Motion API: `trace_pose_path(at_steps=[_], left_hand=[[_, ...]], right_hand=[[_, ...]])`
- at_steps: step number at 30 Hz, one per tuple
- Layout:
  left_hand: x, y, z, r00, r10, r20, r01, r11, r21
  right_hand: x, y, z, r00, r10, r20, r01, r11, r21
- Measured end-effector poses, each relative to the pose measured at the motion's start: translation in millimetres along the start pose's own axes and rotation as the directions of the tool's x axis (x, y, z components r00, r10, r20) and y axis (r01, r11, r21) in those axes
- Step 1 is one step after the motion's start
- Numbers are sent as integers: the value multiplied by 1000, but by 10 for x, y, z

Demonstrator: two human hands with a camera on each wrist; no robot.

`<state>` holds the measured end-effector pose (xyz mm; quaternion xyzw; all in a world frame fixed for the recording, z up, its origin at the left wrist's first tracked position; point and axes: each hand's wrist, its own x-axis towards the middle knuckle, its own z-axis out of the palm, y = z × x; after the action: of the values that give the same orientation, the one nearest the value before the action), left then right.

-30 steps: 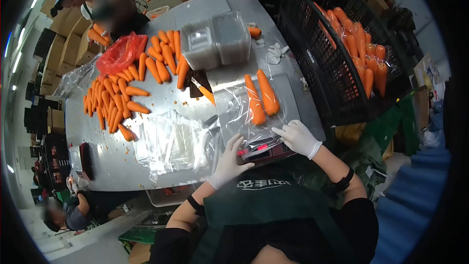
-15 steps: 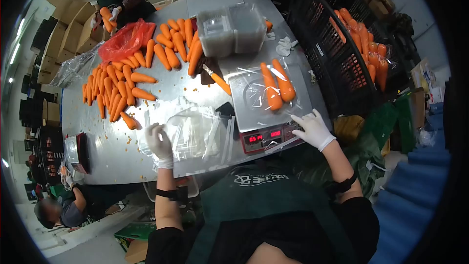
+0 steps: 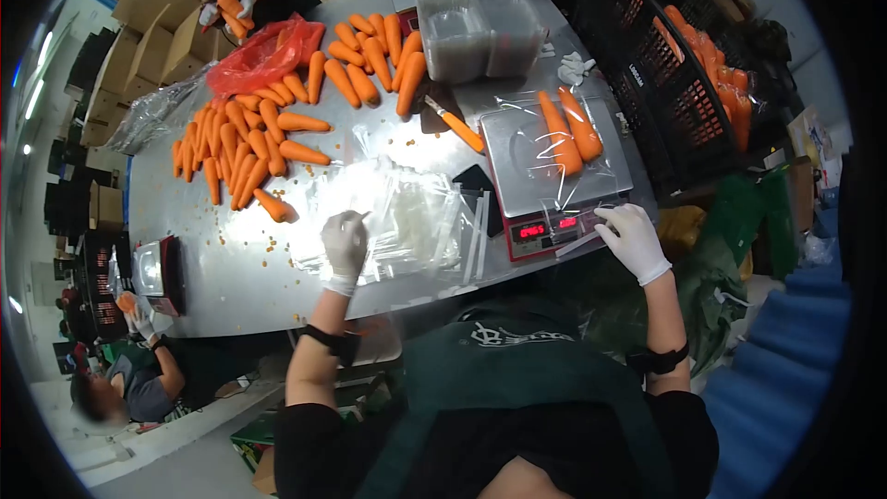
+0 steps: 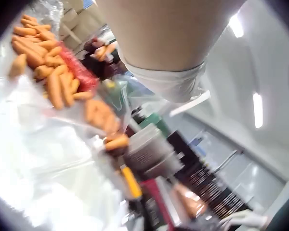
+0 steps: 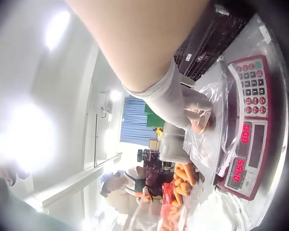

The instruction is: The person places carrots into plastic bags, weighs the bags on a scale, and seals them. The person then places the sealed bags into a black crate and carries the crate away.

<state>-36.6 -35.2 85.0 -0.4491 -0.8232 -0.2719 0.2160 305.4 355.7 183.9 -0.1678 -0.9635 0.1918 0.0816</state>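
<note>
My gloved left hand (image 3: 346,245) hovers at the left side of a pile of clear plastic bags (image 3: 397,212), its fingers loosely bent. At the scale's front right edge, my gloved right hand (image 3: 636,240) has its thumb and forefinger slightly apart beside the mouth of a bag. That clear bag (image 3: 562,187) lies on the steel pan of a red scale (image 3: 545,236), with two carrots (image 3: 580,125) inside. The scale's red digits are lit, and its keypad (image 5: 253,89) shows in the right wrist view. Only the cuff of the left glove (image 4: 166,82) appears in the left wrist view.
Loose carrots (image 3: 245,143) heap at the table's left, near a red bag (image 3: 268,55). An orange-handled tool (image 3: 459,132) lies left of the scale. Stacked clear trays (image 3: 480,32) stand behind. A black crate (image 3: 647,83) holds bagged carrots at right. Two other people work nearby.
My left hand has left the scale's front edge and moved left to the pile of bags. My right hand stays by the bagged carrots, its fingers now closer together than half a second ago.
</note>
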Motion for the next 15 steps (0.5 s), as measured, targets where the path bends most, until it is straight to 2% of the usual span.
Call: trace_pose_path(at_steps=[1, 2, 4, 6, 8, 9, 10, 12, 13, 14, 15], left_hand=[[-120, 108, 73, 997, -17, 76, 12, 998, 55], [-224, 171, 170, 994, -19, 105, 16, 999, 28], [-408, 256, 382, 981, -36, 192, 50, 997, -67], [-500, 315, 536, 935, -63, 349, 90, 994, -63], [-526, 435, 540, 908, -97, 409, 135, 989, -66], [-464, 582, 501, 875, -136, 464, 184, 981, -59], [-411, 747, 485, 877, -123, 464, 177, 981, -74], [-304, 1181, 445, 932, -201, 301, 265, 946, -187], [-194, 1615, 461, 878, -282, 388, 436, 807, -399], [-191, 1937, 645, 686, -301, 662, 687, 568, -454], [-62, 2333, 735, 630, -197, 751, 754, 387, -530]], right_hand=[[-74, -9, 65, 998, -27, -65, 26, 1000, -16], [-123, -36, 99, 998, -15, -69, 15, 1000, -8], [-157, -18, 63, 999, -15, -47, 15, 1000, 15], [-170, 42, 68, 999, -11, -42, 11, 1000, 12], [-221, 121, 61, 996, -90, -29, 91, 995, 38], [-242, 108, -47, 998, -54, 25, 52, 997, 63], [-278, 151, -85, 999, -42, 21, 41, 998, 53], [-376, 269, -104, 997, -2, -77, 12, 991, 134], [-396, 325, -65, 993, -20, -119, 37, 989, 141], [-399, 301, -55, 995, -3, -104, 17, 991, 130], [-377, 262, 1, 991, -89, -104, 106, 979, 173]])
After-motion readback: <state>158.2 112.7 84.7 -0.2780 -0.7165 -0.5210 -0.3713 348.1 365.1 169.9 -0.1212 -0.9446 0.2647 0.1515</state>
